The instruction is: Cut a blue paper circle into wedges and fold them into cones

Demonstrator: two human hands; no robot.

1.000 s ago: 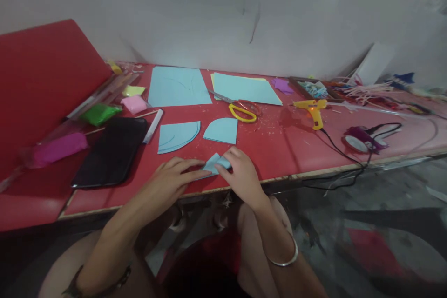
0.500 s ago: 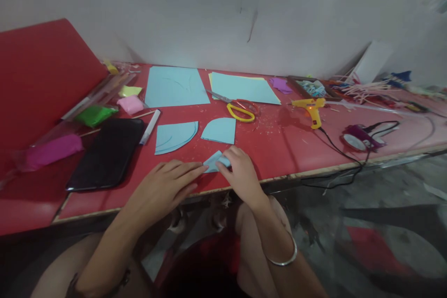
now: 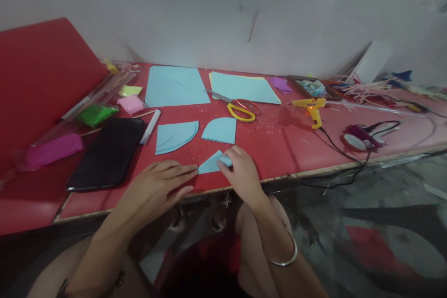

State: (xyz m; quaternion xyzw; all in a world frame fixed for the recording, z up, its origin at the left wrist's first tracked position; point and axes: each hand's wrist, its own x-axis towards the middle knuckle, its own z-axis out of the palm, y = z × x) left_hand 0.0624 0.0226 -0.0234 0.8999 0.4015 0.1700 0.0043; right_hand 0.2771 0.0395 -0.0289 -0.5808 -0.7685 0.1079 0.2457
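A small blue paper piece point(image 3: 210, 164) lies near the front edge of the red table, its right side curled upward. My right hand point(image 3: 240, 172) grips that curled side between thumb and fingers. With fingers stretched out flat, my left hand point(image 3: 162, 179) touches the pointed left tip of the paper. Just beyond are two quarter-round blue paper pieces, the left one point(image 3: 176, 137) with pen lines along its curve, the right one point(image 3: 220, 130) plain on top. Scissors point(image 3: 240, 111) with one yellow and one red handle loop lie behind them, blades over a blue sheet point(image 3: 244, 87).
A black phone point(image 3: 106, 153) and a white marker point(image 3: 151, 126) lie at left, near a green packet point(image 3: 96, 115) and a pink packet point(image 3: 131, 104). At right are a yellow glue gun point(image 3: 310, 109) with a black cord and a purple device point(image 3: 363, 137). Another blue sheet point(image 3: 174, 86) lies at the back.
My left hand has shifted slightly left, baring more of the paper's pointed tip. My right hand keeps hold of the curled side in nearly the same place.
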